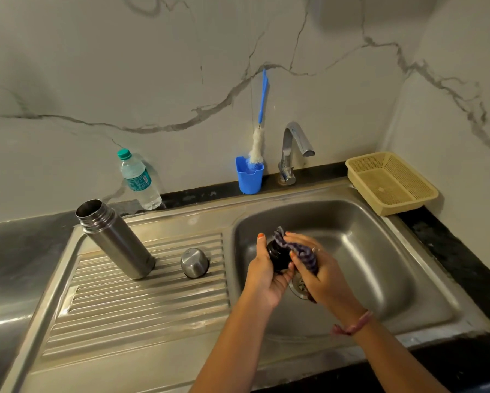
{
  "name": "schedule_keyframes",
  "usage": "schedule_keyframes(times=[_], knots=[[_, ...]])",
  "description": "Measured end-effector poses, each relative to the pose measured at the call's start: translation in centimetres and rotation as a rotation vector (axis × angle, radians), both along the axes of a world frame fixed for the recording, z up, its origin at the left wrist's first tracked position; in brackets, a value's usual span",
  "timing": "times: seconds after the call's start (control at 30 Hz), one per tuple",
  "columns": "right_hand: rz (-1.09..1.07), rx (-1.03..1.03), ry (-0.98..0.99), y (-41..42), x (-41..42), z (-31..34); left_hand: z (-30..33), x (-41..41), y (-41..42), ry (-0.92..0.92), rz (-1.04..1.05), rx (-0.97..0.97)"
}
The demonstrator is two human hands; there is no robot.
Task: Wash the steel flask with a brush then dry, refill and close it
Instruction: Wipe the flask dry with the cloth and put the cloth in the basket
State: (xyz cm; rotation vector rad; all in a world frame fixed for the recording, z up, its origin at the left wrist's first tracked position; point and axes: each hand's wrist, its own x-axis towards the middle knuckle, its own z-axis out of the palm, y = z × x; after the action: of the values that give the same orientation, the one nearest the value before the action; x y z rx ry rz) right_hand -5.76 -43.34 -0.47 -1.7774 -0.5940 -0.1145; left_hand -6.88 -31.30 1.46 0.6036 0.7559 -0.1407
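Note:
The steel flask (114, 239) stands upright and uncapped on the ribbed drainboard at the left. Its steel cup lid (194, 262) sits upside down beside it. Over the sink basin my left hand (267, 272) grips a small black inner stopper (277, 255). My right hand (321, 275) holds a purple-grey cloth (297, 251) pressed against the stopper. The blue-handled bottle brush (259, 129) stands in a blue holder (249, 175) against the back wall.
A plastic water bottle (139, 180) with a green cap leans against the wall behind the flask. The chrome tap (293, 151) rises behind the steel sink (408, 251). A beige plastic basket (391, 182) sits on the dark counter at the right.

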Motion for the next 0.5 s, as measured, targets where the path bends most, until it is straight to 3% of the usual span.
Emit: schedule_keyframes(times=[0.1,0.3,0.43,0.5], knots=[[-0.05,-0.046,0.12,0.8,0.7,1.1,-0.1,-0.3,-0.4,-0.016,-0.031,0.013],[0.101,-0.319,-0.247,0.4,-1.1,-0.2,-0.8,0.6,1.8,-0.017,0.011,-0.061],[0.022,-0.006,0.03,0.4,-1.2,0.3,-0.5,0.5,1.5,0.007,0.017,-0.043],[-0.035,0.032,0.125,1.1,-0.3,1.0,-0.4,0.4,0.8,-0.009,-0.012,-0.037]])
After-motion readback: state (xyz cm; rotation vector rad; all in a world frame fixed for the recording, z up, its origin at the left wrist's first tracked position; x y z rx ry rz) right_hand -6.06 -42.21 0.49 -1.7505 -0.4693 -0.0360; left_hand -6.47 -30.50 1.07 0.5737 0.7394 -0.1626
